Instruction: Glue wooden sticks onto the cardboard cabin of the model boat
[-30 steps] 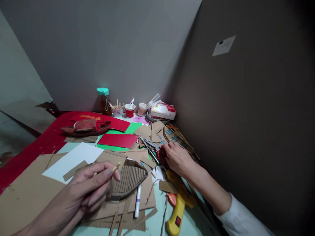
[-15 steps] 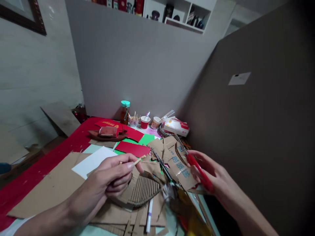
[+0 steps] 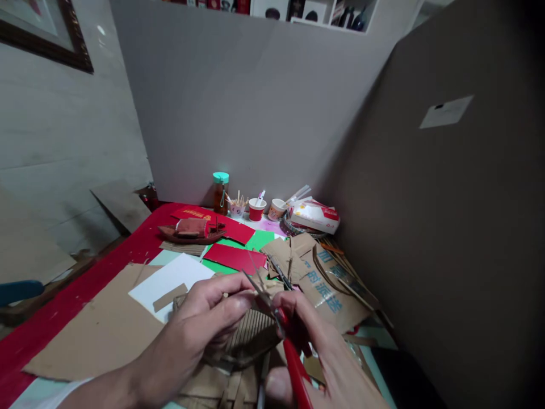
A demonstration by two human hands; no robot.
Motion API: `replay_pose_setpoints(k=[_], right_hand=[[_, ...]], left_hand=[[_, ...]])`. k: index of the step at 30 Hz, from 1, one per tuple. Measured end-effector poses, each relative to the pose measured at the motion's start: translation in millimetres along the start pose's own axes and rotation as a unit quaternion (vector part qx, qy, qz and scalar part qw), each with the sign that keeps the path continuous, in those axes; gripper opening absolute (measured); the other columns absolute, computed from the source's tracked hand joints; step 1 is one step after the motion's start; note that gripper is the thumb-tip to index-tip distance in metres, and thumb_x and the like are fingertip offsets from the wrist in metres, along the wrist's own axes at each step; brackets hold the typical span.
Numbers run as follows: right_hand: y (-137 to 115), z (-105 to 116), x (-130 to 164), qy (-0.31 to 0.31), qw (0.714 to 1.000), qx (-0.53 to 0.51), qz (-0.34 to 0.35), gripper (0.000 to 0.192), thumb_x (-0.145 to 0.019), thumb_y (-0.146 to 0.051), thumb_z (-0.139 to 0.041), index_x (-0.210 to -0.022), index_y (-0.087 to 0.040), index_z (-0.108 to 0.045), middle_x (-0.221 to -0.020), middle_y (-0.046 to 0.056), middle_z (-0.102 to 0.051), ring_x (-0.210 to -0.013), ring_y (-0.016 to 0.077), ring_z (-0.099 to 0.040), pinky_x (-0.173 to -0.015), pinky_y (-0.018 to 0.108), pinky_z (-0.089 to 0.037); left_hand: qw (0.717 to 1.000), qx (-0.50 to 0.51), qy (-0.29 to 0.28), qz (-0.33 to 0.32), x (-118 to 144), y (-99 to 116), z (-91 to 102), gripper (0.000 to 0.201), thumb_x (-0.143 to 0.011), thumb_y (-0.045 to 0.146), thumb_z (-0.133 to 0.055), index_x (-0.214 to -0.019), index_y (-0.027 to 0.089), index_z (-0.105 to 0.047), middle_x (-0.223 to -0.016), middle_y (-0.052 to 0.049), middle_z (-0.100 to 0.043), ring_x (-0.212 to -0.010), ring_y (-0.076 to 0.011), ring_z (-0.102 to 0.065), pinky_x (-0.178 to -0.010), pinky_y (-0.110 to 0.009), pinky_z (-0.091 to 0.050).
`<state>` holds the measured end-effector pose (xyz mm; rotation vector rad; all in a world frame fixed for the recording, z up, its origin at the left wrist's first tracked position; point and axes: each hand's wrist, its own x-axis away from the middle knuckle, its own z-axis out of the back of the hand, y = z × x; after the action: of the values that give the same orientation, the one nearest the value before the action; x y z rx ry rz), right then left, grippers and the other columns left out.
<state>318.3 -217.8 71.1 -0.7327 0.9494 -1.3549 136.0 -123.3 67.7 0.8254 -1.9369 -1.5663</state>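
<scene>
- Left hand: thumb and forefinger brought together in a pinch, other fingers curled under. A thin wooden stick is gripped there; only its pale end shows, partly hidden by the blades.
- Right hand: wrapped part-closed around the red handles of the scissors, thumb low on the near side, forefinger up near the pivot. Some fingers hidden.
- Scissor blades: parted, pointing away and to the left, crossing the stick just beside the left fingertips. Whether an edge touches it: cannot tell.
- Cardboard hull: ribbed floor visible directly below both hands, partly covered by them; contact with the left hand unclear.
- Left of the hands: white sheet bearing a narrow cardboard strip.
- Beyond: brown model boat with reddish canopy, near a red card.
- Right of the scissors: printed cardboard, blue characters.
</scene>
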Motion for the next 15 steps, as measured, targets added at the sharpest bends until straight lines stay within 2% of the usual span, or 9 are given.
replay_pose_setpoints(k=[2, 4, 8, 11, 15], right_hand=[[-1.1, -1.0, -0.5, 0.01, 0.999, 0.019, -0.023, 0.04, -0.076, -0.04, -0.075, -0.113, -0.029, -0.066, -0.108, 0.004, -0.074, -0.095, 0.0257, -0.071, -0.08, 0.032, -0.057], [1.0, -1.7, 0.3, 0.019, 0.999, 0.029, -0.035, 0.041, -0.076, -0.037, -0.074, -0.115, -0.03, -0.065, -0.114, 0.003, -0.073, -0.105, 0.027, -0.07, -0.086, 0.033, -0.058], [9.3, -1.4, 4.5, 0.017, 0.999, 0.031, -0.01, 0.041, -0.079, -0.035, -0.073, -0.12, -0.035, -0.065, -0.119, 0.0, -0.073, -0.106, 0.0247, -0.071, -0.088, 0.032, -0.058], [15.8, -1.6, 5.6, 0.017, 0.999, 0.048, 0.019, 0.035, -0.085, -0.034, -0.069, -0.12, -0.035, -0.064, -0.122, 0.0, -0.073, -0.108, 0.0234, -0.071, -0.088, 0.032, -0.059], [23.6, -6.2, 3.1, 0.053, 0.992, 0.084, 0.08, 0.027, -0.087, -0.025, -0.062, -0.113, -0.031, -0.064, -0.106, 0.0, -0.076, -0.097, 0.0205, -0.074, -0.083, 0.028, -0.06]], left_hand=[[0.999, -0.037, 0.005, -0.006, 0.2, -3.8, -0.3, 0.02, -0.095, 0.041, -0.067, -0.096, 0.024, -0.077, -0.084, 0.0, -0.066, -0.082, -0.0148, -0.058, -0.077, -0.022, -0.047], [0.999, -0.045, -0.002, 0.0, -0.3, -6.3, -0.5, 0.021, -0.096, 0.041, -0.065, -0.103, 0.027, -0.079, -0.097, -0.001, -0.072, -0.099, -0.0192, -0.063, -0.089, -0.025, -0.048], [0.999, 0.001, -0.039, 0.03, -2.8, -8.8, -1.0, 0.025, -0.097, 0.044, -0.065, -0.112, 0.029, -0.079, -0.092, 0.0, -0.073, -0.1, -0.0195, -0.067, -0.091, -0.026, -0.051], [0.999, 0.002, -0.043, 0.03, -4.8, -9.6, -1.1, 0.023, -0.098, 0.042, -0.064, -0.112, 0.031, -0.079, -0.087, 0.001, -0.072, -0.101, -0.0188, -0.068, -0.093, -0.025, -0.051], [0.998, -0.057, -0.04, 0.014, -5.7, -7.6, 1.8, 0.026, -0.099, 0.044, -0.062, -0.113, 0.03, -0.079, -0.104, -0.002, -0.074, -0.103, -0.0212, -0.066, -0.092, -0.028, -0.051]])
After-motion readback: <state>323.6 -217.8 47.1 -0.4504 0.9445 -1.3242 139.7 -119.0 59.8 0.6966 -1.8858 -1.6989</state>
